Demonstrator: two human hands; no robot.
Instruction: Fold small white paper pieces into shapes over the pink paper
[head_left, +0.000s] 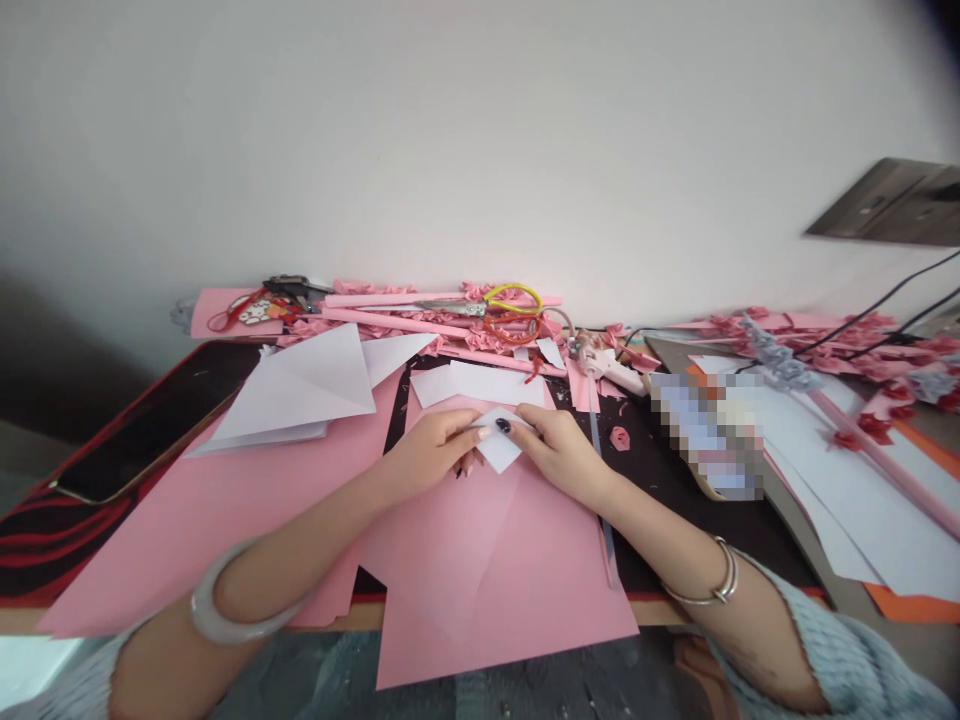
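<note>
Between my two hands is a small folded piece of white paper (501, 455), held diamond-wise with one corner pointing toward me. My left hand (439, 445) grips its left edge, thumb on top and fingers curled beneath. On the right edge, my right hand (551, 440) pinches it with a dark-nailed thumb. The paper is above a large pink sheet (480, 570) that overhangs the table's front edge. Just beyond my hands lies a strip of white paper (487, 385). My right hand's fingertips are mostly hidden.
Scissors (480, 305) rest on pink paper rolls at the back. A glue gun (607, 365) and a small pink paper rose (619, 438) lie right of my hands. White sheets (300, 390) are on the left beside a black phone (150, 430). A blurred phone-like device (709, 435) is at right.
</note>
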